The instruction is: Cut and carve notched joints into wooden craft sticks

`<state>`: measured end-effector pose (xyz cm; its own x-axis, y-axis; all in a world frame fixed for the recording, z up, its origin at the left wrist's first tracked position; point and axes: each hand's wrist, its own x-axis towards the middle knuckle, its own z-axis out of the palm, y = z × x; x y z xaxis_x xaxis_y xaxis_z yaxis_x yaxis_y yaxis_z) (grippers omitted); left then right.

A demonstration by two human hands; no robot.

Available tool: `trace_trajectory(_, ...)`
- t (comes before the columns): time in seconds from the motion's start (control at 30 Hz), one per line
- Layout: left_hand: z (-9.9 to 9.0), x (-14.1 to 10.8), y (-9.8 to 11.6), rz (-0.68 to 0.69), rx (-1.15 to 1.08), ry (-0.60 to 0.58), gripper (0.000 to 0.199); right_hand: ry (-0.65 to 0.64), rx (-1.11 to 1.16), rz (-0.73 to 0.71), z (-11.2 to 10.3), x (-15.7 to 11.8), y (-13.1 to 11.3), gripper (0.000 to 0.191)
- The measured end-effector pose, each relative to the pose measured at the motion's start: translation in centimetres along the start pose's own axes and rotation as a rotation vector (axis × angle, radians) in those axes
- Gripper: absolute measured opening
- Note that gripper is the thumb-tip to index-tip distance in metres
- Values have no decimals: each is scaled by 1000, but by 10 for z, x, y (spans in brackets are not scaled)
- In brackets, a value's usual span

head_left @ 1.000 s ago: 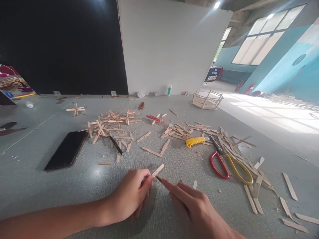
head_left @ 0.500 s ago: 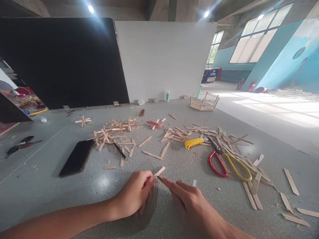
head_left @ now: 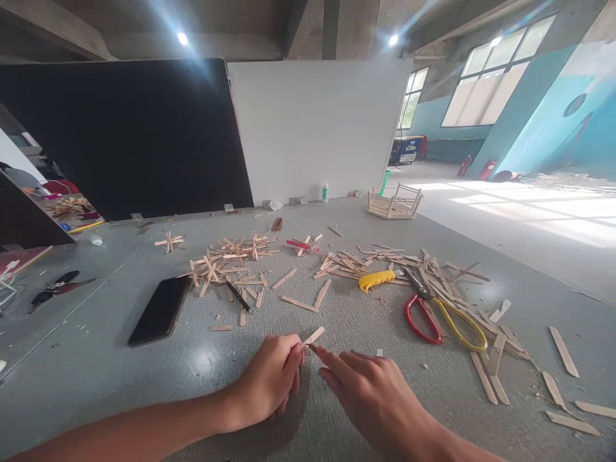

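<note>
My left hand (head_left: pixel 276 372) is closed around a wooden craft stick (head_left: pixel 315 334), whose pale end sticks out past the fingertips and shows a small notch or slot. My right hand (head_left: pixel 368 385) grips a thin dark blade (head_left: pixel 312 347), with the index finger stretched along it and the tip against the stick. The rest of this tool is hidden under the palm. Close by on the right lie a yellow-handled cutter (head_left: pixel 376 280) and scissors (head_left: pixel 445 317) with one red and one yellow handle.
Loose craft sticks (head_left: pixel 356 260) are heaped across the table (head_left: pixel 202 366). A phone (head_left: pixel 160 309), a black pen (head_left: pixel 238 297), a star-shaped stick piece (head_left: pixel 168 241) and a stick-built frame (head_left: pixel 394 203) also lie there. A small bottle (head_left: pixel 325 192) stands by the white panel (head_left: pixel 312 128).
The camera view has turned slightly left, so the scene sits a little further right and lower. Both hands keep their hold, with the right hand shifted slightly at the stick.
</note>
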<state>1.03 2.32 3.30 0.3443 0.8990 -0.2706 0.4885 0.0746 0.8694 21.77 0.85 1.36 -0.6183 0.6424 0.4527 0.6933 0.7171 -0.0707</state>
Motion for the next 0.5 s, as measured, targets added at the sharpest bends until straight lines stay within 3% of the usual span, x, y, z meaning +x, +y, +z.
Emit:
trace_trajectory(0.13, -1, -1, 1, 36, 5, -6, 49, -215, -81, -19, -29, 30, -5, 33)
trace_trajectory(0.2, -2, -2, 1, 61, 16, -5, 46, -332, -70, -21, -45, 52, 0, 24)
trace_trajectory(0.33, -5, -2, -1, 92, 51, -5, 40, -417, 5, -87, -65, 96, 21, 21)
trace_trajectory(0.4, -4, -1, -2, 101, 60, -2, 39, -433, 30, -92, -67, 104, 27, 21)
trace_trajectory(0.5, -3, 1, -6, 106, 42, -6, 39, -425, -6, -99, -57, 88, 22, 21)
